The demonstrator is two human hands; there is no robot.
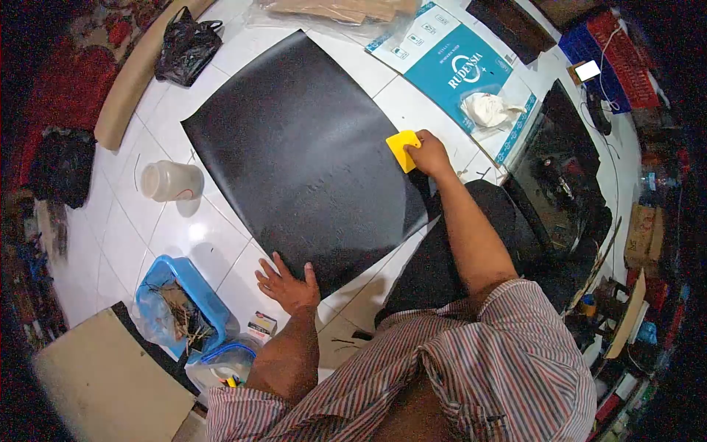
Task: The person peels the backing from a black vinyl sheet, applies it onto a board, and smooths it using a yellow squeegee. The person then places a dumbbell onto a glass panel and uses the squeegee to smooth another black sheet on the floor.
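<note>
A large black sheet [294, 147], smooth and slightly glossy, lies on the white tiled floor in front of me. Small wrinkles or marks show near its middle. My right hand [428, 155] grips a flat yellow plastic scraper [402, 150] at the sheet's right edge; the scraper overlaps that edge. My left hand [289, 286] lies with fingers spread at the sheet's lower left edge, the thumb resting near the black surface. Whether its palm presses on the sheet or the floor, I cannot tell.
A cloudy plastic jar [172, 181] stands left of the sheet. Nearer me is a blue basin [213, 298] holding sticks. A teal-and-white cardboard box [460, 66] with a crumpled white cloth [489, 110] lies at right. A black plastic bag [188, 48] sits at upper left.
</note>
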